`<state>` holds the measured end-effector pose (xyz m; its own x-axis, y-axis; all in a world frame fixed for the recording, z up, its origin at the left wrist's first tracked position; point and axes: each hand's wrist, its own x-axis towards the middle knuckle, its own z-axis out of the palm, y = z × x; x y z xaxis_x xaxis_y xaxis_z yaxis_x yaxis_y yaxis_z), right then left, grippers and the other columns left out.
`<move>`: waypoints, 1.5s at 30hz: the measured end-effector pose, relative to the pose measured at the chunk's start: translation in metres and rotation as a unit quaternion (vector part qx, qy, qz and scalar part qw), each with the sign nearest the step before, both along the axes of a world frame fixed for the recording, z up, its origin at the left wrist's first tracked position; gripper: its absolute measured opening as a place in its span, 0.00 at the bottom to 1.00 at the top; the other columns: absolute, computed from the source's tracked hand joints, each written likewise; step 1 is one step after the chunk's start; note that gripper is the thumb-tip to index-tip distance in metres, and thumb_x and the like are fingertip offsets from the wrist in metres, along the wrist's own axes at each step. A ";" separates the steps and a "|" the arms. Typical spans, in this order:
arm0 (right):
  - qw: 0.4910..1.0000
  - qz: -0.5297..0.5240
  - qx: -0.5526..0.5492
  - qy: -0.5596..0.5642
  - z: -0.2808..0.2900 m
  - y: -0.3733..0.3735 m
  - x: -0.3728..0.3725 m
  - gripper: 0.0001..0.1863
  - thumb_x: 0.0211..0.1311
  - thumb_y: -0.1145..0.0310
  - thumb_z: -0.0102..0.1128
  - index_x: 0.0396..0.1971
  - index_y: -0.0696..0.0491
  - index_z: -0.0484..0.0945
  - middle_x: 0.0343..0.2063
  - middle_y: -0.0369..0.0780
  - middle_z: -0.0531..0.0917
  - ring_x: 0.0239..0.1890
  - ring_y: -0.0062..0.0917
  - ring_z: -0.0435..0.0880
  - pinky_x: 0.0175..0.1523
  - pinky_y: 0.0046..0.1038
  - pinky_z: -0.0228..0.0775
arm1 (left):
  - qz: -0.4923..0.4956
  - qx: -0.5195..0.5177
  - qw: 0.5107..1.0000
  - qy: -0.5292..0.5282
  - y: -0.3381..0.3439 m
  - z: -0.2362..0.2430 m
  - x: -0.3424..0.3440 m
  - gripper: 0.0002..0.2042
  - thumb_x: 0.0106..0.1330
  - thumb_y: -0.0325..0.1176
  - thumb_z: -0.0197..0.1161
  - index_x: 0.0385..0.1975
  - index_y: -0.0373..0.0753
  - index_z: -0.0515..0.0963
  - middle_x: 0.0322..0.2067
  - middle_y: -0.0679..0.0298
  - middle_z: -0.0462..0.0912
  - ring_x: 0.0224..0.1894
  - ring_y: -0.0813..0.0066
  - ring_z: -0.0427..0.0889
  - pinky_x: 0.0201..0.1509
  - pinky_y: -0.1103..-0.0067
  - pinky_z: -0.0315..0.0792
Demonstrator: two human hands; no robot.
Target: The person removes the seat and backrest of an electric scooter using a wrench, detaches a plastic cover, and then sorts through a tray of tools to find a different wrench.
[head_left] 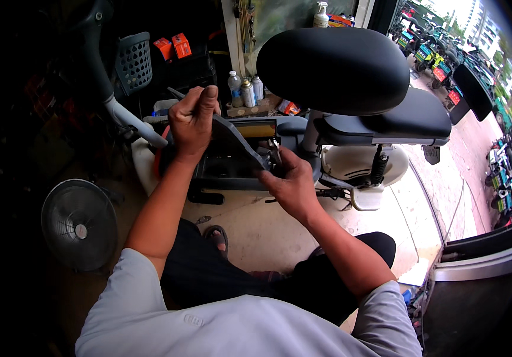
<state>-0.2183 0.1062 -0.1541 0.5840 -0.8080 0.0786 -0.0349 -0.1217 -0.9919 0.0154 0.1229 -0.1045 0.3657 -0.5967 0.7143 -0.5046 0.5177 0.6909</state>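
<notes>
Grips with the curled fingers of the left hand a long, narrow, dark grey panel, thumb laid over the top. Pinches a small silver metal piece between thumb and forefinger of the right hand, close by the panel's lower end; impossible to tell at this size whether tool or fitting, or whether touching the panel. Holds the panel aslant, from beyond the left fist down toward the right hand, above the open, dark-cavitied middle of a scooter.

Sits with knees in black cloth, one foot in a dark sandal on the pale floor. Has a round fan to the left, partly in shadow, and a white sheet on the floor at far right.

Faces the scooter set crosswise, with a grey steering column and a lattice basket at left, and with a large rounded black cushion, a black seat and a dark coil spring at right.

Looks beyond to a clear plastic bottle and two spray cans on a low wooden ledge, then to two orange boxes in the dim left background. Opens at upper right onto sunlit paving, rows of parked scooters and tall pale buildings.
</notes>
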 end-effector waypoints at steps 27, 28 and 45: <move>0.988 -0.005 0.015 -0.156 0.022 -0.031 -0.068 0.22 0.67 0.70 0.71 0.58 0.60 0.78 0.40 0.32 0.85 0.40 0.12 0.78 0.47 0.17 0.69 | 0.051 0.138 0.966 0.213 0.028 -0.027 0.082 0.28 0.67 0.58 0.69 0.52 0.37 0.81 0.47 0.62 0.84 0.53 0.73 0.79 0.63 0.75 0.66; 0.987 -0.008 0.020 -0.158 0.021 -0.031 -0.070 0.23 0.67 0.70 0.71 0.59 0.60 0.78 0.40 0.32 0.86 0.40 0.13 0.78 0.47 0.17 0.69 | 0.024 0.132 0.967 0.218 0.031 -0.027 0.081 0.27 0.66 0.58 0.70 0.50 0.39 0.81 0.46 0.64 0.84 0.51 0.75 0.80 0.62 0.75 0.67; 0.984 -0.020 0.088 -0.156 0.029 -0.016 -0.078 0.13 0.70 0.62 0.68 0.47 0.52 0.80 0.25 0.24 0.71 0.22 0.06 0.63 0.25 0.13 0.51 | 0.047 0.136 0.967 0.212 0.030 -0.022 0.074 0.19 0.68 0.46 0.73 0.46 0.36 0.84 0.39 0.64 0.88 0.44 0.78 0.83 0.52 0.81 0.74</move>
<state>-0.2960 0.0900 -0.1253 0.5214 -0.8467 0.1059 0.2734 0.0482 -0.9607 0.0889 0.1524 -0.1267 0.6524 -0.6919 0.3092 -0.1822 0.2529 0.9502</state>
